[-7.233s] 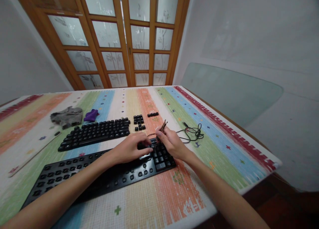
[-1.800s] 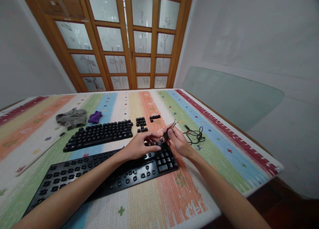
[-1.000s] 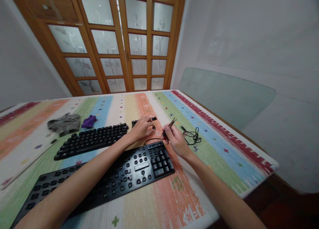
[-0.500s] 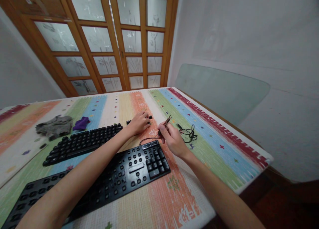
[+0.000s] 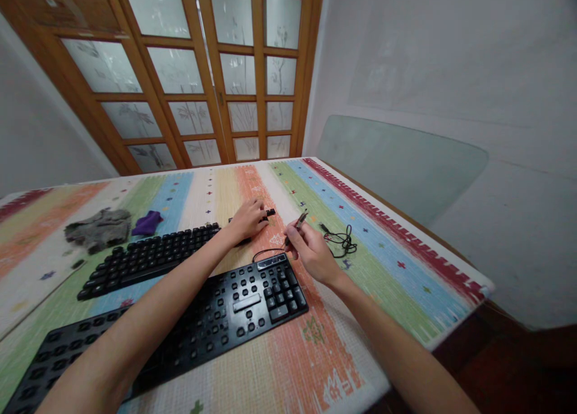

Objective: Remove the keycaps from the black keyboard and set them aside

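Observation:
My left hand [image 5: 249,222] is bent down over the table, its fingertips closed on a small black keycap [image 5: 265,219]. Just beyond the fingers another black keycap [image 5: 271,211] lies on the cloth. My right hand [image 5: 311,250] grips a slim dark tool [image 5: 301,219] whose narrow tip points up and away; its exact kind is unclear. Below both hands lies a black keyboard [image 5: 225,318] with most of its keycaps off and bare switches showing. The number pad [image 5: 283,291] at its right end still carries caps. My left forearm hides part of the keyboard.
Rows of black keycaps [image 5: 153,261] lie beyond the keyboard, partly behind my left arm. A coiled black cable [image 5: 345,243] rests right of my right hand. A grey cloth [image 5: 99,229] and a purple cloth [image 5: 147,223] lie at the left on the striped tablecloth [image 5: 387,282].
My left hand has shifted slightly left and its fingers have come down, showing more of the keycaps beside them. My right hand stays in place, with the tool turned slightly.

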Available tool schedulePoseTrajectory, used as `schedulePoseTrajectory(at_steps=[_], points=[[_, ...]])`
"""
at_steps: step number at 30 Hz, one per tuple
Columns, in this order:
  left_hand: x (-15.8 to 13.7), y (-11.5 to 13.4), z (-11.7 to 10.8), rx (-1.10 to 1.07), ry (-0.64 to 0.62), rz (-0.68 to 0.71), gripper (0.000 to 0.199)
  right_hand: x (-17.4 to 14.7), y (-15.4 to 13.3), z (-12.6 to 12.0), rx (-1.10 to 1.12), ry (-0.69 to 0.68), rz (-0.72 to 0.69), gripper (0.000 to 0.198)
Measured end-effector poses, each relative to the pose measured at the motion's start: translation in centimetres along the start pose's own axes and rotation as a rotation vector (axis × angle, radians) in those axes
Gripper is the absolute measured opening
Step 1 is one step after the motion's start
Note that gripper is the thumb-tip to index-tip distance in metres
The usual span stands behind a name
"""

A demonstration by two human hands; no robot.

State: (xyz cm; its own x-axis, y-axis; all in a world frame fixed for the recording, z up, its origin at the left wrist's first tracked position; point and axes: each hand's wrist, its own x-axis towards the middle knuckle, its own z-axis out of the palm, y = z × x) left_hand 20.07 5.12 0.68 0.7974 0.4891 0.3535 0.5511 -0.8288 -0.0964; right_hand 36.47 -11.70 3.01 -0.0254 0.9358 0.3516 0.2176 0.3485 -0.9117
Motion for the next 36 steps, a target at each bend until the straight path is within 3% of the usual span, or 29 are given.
schedulePoseTrajectory(at_steps=[23, 30, 36], points=[[-0.2, -0.2, 0.2, 0.022, 0.036, -0.031, 0.016, 0.3, 0.1, -0.6, -0.067, -0.04, 0.011, 0.041], [-1.3, 0.7, -1.0, 0.018, 0.075, -0.045, 0.016, 0.9, 0.4, -2.1, -0.132, -0.178, 0.006, 0.043], [-4.8, 3.2, -3.0, -0.085, 0.124, -0.033, 0.016, 0.9, -0.3, -2.6, -0.174, -0.376, 0.041, 0.038]])
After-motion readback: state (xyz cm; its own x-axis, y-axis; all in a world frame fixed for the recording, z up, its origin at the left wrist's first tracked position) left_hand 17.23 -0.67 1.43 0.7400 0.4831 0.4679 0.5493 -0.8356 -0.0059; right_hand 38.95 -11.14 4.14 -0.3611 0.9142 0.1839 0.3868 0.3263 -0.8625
